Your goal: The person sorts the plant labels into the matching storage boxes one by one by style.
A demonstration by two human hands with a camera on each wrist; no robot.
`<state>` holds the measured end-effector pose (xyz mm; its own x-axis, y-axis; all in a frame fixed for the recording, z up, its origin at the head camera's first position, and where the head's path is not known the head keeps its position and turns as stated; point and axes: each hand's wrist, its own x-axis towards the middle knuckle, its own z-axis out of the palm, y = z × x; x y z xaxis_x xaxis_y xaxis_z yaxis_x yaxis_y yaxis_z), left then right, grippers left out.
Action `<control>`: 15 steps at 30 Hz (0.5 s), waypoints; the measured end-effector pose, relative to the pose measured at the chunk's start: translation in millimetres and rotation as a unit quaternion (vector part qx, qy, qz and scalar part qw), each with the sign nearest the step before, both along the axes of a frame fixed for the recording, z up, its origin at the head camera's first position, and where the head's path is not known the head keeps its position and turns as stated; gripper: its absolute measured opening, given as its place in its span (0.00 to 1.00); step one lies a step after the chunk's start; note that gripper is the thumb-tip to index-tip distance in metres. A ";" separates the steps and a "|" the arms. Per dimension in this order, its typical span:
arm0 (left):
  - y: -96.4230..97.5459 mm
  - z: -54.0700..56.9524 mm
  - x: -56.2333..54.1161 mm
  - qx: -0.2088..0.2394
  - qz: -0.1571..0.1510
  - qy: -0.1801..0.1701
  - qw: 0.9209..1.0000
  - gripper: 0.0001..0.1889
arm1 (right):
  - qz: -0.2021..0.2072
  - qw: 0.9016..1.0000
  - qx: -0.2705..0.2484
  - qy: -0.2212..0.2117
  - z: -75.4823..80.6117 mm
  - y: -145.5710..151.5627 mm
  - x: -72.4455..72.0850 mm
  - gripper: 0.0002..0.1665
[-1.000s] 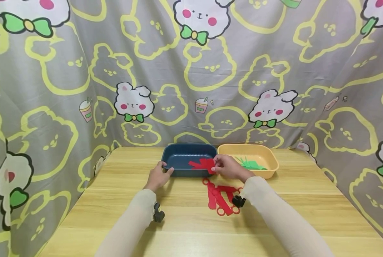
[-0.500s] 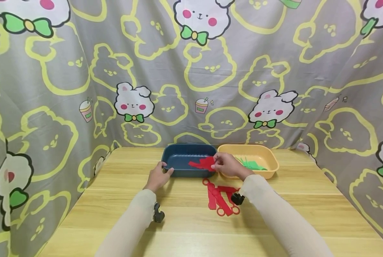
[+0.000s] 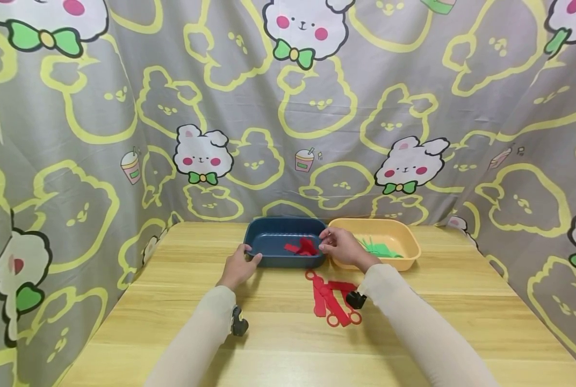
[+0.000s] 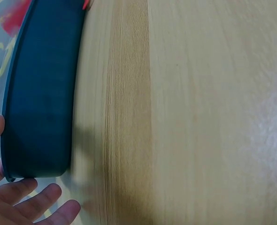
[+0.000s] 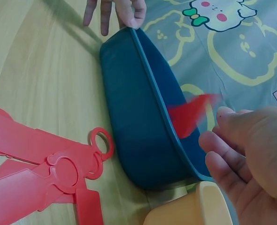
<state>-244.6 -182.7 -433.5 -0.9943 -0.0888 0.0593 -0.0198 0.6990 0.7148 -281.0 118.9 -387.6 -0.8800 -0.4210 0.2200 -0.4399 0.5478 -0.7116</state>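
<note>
At the near left corner of a dark blue plastic bin (image 3: 278, 262), my left hand (image 3: 238, 267) grips the rim between thumb and fingers. My right hand (image 3: 343, 248) is at the bin's right end, fingers loosely bent and nothing between them. A flat red piece (image 5: 189, 116), blurred in the right wrist view, is apart from the fingertips and over the bin's inside. In the head view this red piece (image 3: 308, 246) appears folded or tilted. In front of the bin, several flat red plastic pieces with rings (image 3: 330, 297) overlap on the wooden table (image 3: 268, 344).
A yellow bin (image 3: 412, 253) stands right beside the blue one and holds several thin green pieces (image 3: 381, 249). Behind both bins hangs a grey patterned curtain (image 3: 249, 196), which also encloses the table's sides. A black wrist camera (image 3: 355, 299) is above the red pile.
My right hand has let go of the flat red piece, which has dropped away from the fingers into the blue bin. The left hand has stayed on the corner.
</note>
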 end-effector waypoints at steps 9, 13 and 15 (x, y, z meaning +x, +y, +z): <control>-0.3 -0.6 -0.6 0.005 -0.003 0.004 1.000 0.24 | 0.005 0.999 0.041 -0.004 -8.2 6.2 1.7 0.09; -0.3 0.4 -0.2 0.005 -0.002 0.001 1.000 0.25 | 0.032 0.996 0.082 -0.008 -16.6 12.1 2.8 0.07; -0.3 0.6 0.0 0.004 -0.003 0.000 1.000 0.25 | 0.048 0.993 0.106 -0.012 -19.7 14.6 5.1 0.06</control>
